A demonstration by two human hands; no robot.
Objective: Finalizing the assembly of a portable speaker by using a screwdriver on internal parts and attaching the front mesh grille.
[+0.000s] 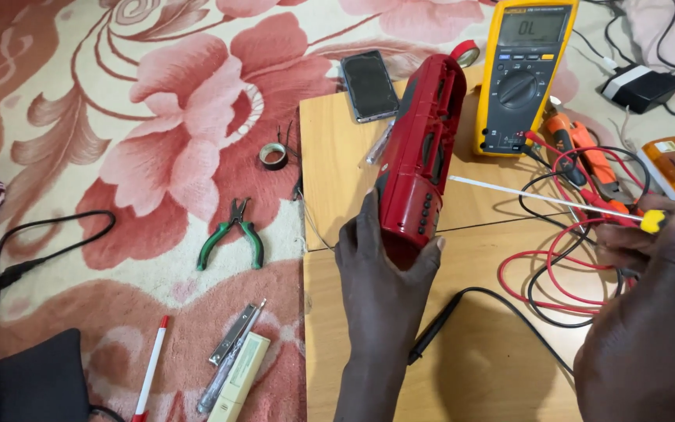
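Left hand [380, 270] clasps the lower end of the red radio casing [422, 160], tilted on edge over the wooden board [337, 141]. Right hand [650, 312] grips a yellow-handled screwdriver [556, 201], tip just short of the casing. Multimeter [521, 74] stands close behind; bare board lies left.

We are looking at a red casing [422, 152] with black buttons, showing against a pale wooden board [337, 141]. A yellow meter [523, 74] with a dark grey face is sitting at the board's far edge, trailing red and black leads [556, 266]. Green-handled pliers [232, 233] are lying on a cream rug [158, 117] patterned with pink flowers. We are seeing a yellow-tipped white rod [548, 199].
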